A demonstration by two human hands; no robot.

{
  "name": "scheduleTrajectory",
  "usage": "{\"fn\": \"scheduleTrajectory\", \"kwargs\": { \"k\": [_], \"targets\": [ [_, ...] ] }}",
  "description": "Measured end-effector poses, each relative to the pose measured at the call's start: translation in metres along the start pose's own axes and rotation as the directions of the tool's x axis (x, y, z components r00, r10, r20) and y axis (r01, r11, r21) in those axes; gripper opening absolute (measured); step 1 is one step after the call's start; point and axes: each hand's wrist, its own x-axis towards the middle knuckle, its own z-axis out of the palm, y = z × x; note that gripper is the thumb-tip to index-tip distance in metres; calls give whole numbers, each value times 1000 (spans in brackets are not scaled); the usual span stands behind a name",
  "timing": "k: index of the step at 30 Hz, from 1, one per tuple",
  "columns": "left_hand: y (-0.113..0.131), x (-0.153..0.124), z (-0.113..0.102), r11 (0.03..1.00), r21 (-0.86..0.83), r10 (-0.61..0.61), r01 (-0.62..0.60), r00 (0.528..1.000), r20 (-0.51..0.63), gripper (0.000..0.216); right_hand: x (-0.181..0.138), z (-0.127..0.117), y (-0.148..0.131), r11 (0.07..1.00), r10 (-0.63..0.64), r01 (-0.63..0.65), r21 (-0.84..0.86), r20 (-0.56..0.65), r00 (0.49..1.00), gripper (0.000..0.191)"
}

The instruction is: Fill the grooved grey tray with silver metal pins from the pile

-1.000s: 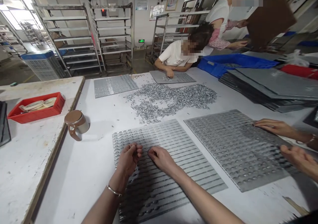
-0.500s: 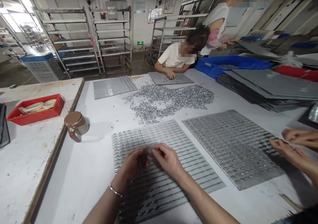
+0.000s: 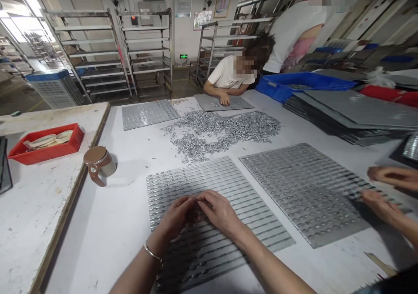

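A grey slotted tray (image 3: 228,185) lies on the white table straight in front of me, its rows partly filled with small metal pieces. My left hand (image 3: 178,215) and my right hand (image 3: 220,211) rest on its middle, fingertips pinched together and touching each other. What they pinch is too small to make out. A loose heap of small shiny metal pieces (image 3: 222,133) lies on the table just beyond the tray.
A second filled tray (image 3: 303,189) lies to the right, with another person's hands (image 3: 382,194) at its right edge. A brown cup (image 3: 98,164) stands left. A red bin (image 3: 45,144) sits on the side table. Stacked trays (image 3: 352,111), a blue bin (image 3: 303,83) and two people are beyond.
My two hands have come together from slightly apart and now meet at the fingertips. The neighbour's hands have shifted along the right tray's edge. The standing person has turned.
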Motion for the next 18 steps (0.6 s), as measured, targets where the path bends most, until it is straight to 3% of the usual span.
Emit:
{"fn": "scheduleTrajectory", "kwargs": {
  "k": [4,11,14,18],
  "targets": [
    [-3,3,-5,992,106,72,-67,996,-44,40,-3,-1,0,998,0,4,56,-55,998,15],
    [1,1,-5,995,101,-9,11,1000,-25,45,-11,9,-3,982,67,-49,185,-89,994,23],
    [2,0,-4,997,76,8,-5,999,-48,45,-11,4,-9,925,209,-200,322,5,978,23],
    [1,1,-4,997,76,-7,9,1000,-23,43,-7,-4,-12,764,327,-386,517,206,923,30]
  ]
}}
